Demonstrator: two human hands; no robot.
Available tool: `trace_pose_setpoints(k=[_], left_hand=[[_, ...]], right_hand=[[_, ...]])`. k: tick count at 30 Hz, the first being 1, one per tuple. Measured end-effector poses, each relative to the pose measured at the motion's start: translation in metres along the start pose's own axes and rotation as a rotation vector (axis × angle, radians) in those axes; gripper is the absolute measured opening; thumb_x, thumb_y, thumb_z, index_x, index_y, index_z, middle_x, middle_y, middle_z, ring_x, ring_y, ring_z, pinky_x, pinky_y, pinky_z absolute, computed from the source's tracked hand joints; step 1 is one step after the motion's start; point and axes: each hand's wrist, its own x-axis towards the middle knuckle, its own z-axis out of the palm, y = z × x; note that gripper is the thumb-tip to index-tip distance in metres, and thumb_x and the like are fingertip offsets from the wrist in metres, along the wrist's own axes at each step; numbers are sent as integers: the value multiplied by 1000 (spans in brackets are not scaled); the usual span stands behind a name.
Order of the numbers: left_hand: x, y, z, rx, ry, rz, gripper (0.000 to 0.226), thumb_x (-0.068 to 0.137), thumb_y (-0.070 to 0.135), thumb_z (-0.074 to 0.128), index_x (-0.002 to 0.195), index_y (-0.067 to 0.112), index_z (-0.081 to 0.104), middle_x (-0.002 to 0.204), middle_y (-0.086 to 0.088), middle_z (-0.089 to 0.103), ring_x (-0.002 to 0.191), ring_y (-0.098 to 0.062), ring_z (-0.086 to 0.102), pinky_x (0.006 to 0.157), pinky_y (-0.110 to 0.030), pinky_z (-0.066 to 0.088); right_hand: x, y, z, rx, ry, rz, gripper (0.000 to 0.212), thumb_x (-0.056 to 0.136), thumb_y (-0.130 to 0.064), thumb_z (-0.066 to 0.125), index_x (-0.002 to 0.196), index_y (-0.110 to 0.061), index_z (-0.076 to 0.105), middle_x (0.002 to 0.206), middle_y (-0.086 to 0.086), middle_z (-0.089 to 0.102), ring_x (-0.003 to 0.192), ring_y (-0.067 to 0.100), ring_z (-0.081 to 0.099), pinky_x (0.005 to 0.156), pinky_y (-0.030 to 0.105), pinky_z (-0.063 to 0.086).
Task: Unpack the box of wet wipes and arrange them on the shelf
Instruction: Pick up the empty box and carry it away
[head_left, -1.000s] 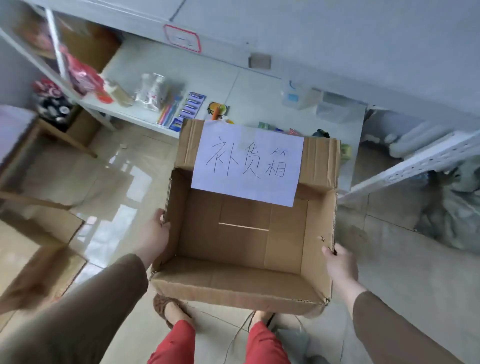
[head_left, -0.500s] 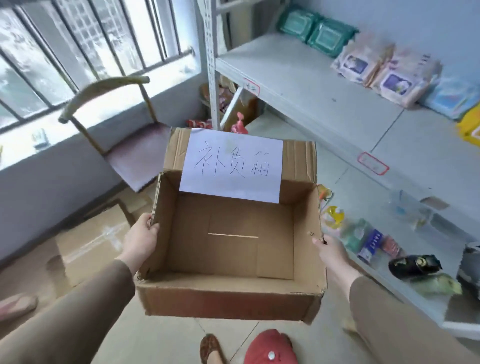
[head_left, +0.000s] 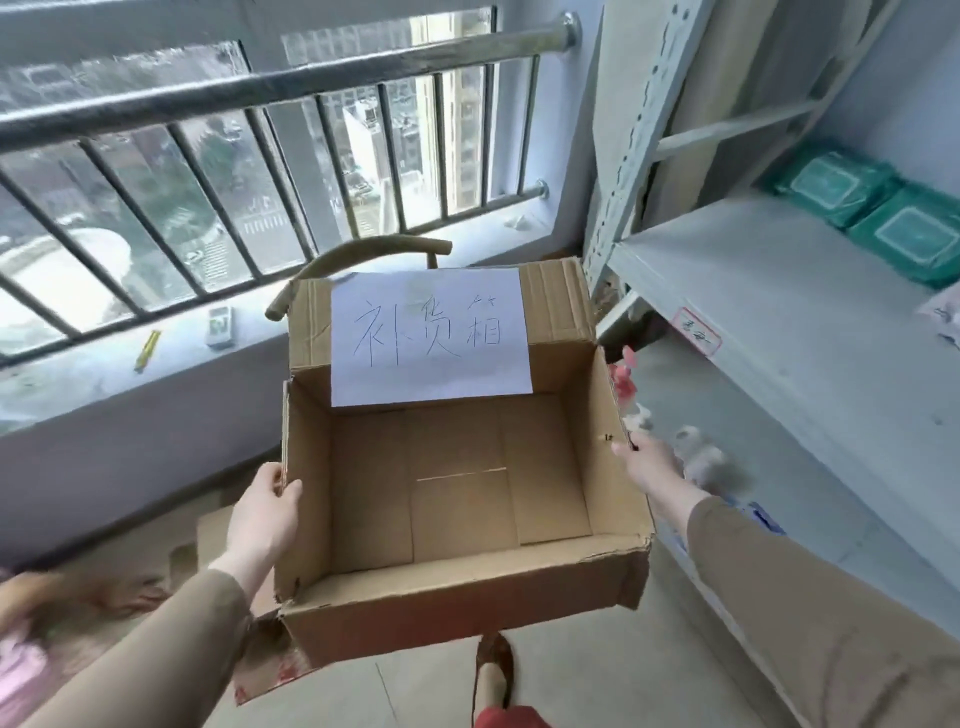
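I hold an open brown cardboard box (head_left: 457, 519) in front of me, and nothing lies inside it. A white sheet with handwritten characters (head_left: 431, 338) is stuck on its far flap. My left hand (head_left: 265, 512) grips the left wall, thumb over the rim. My right hand (head_left: 649, 462) grips the right wall. Two green wet wipe packs (head_left: 878, 208) lie at the back of the grey shelf (head_left: 779, 312) on the right. A pale pack (head_left: 943, 317) shows at the frame's right edge.
A barred window (head_left: 208, 171) and sill fill the far left. A wooden chair back (head_left: 363, 260) stands behind the box. A lower shelf (head_left: 727, 415) holds small items. Flat cardboard (head_left: 218, 535) lies on the floor at left. My foot (head_left: 493, 670) is below the box.
My view has swung up and left from the lower shelf and floor to the window. The box stays in both hands and has risen. The wipe packs now sit at the right.
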Motion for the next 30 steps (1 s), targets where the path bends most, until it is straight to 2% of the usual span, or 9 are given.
trace_pose_setpoints(k=[2,5,7,9,11,15,19,25,30], left_hand=[[26,9,-2,-26,19,-26,18,98,31,50,114,25,54,104,0,64,91,-27,60,80,-39,48],[63,19,0,-67,31,-65,17,99,30,52,115,24,54,103,0,64,92,-27,60,81,-39,47],[90,23,6,-92,30,-81,20,99,31,53,117,24,54,105,-1,65,92,-27,61,82,-39,49],[117,28,12,-115,23,-97,20,98,32,55,117,25,54,106,-2,65,92,-27,62,84,-42,52],[143,32,20,-138,15,-106,21,98,33,55,118,27,54,107,-1,65,93,-25,63,84,-42,52],[180,43,39,-162,1,-123,20,98,31,55,118,27,54,107,0,65,95,-22,62,82,-39,50],[205,52,55,-145,-9,-163,22,99,30,54,120,25,53,105,1,63,93,-23,61,80,-36,47],[230,55,76,-103,-17,-236,22,99,30,54,120,24,52,105,0,62,92,-27,61,80,-38,47],[236,57,86,-98,-15,-279,19,99,31,52,118,26,52,101,2,61,91,-26,61,81,-39,49]], right_hand=[[32,-39,1,27,-29,0,39,102,-38,50,133,-16,57,147,11,49,132,35,47,101,39,40],[83,-84,7,19,-45,-25,54,99,-47,49,147,-22,46,152,10,44,138,36,41,114,48,33],[115,-107,15,44,-53,-4,53,97,-47,49,145,-23,49,149,9,48,136,36,42,113,49,32],[141,-130,19,52,-48,-14,47,101,-38,51,143,-19,52,144,11,53,132,36,46,103,39,39],[169,-150,24,39,-58,-16,45,101,-36,51,142,-18,54,141,11,56,129,34,50,95,35,40],[220,-171,35,33,-103,-9,45,100,-40,51,138,-17,56,139,6,56,132,33,49,100,35,37],[296,-159,56,80,-132,-24,46,99,-36,54,139,-13,56,140,10,58,129,32,52,108,46,42],[310,-195,60,31,-170,21,43,104,-22,50,142,-4,50,143,15,53,134,36,46,108,43,36],[327,-201,66,43,-197,3,48,104,-29,49,147,-9,45,149,11,49,137,34,43,109,43,36]])
